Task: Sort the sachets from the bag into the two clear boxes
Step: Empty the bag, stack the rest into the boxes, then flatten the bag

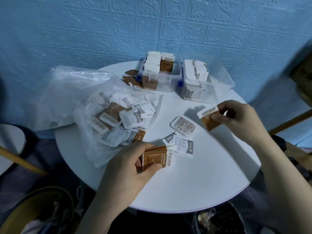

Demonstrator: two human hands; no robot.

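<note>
My left hand (135,164) grips a small stack of brown sachets (160,157) near the table's front. Over the table's right side, my right hand (234,115) pinches one brown sachet (208,118). A clear plastic bag (94,105) full of brown and white sachets lies at the left. Two clear boxes stand at the back: the left box (162,81) holds upright brown sachets, the right box (217,81) holds white ones. Three loose white sachets (183,126) lie flat between my hands.
The round white table (194,183) stands against a blue textured wall. A few brown sachets (131,80) lie loose left of the left box. Wooden chair parts show at both sides, and a bag (33,215) sits on the floor at lower left.
</note>
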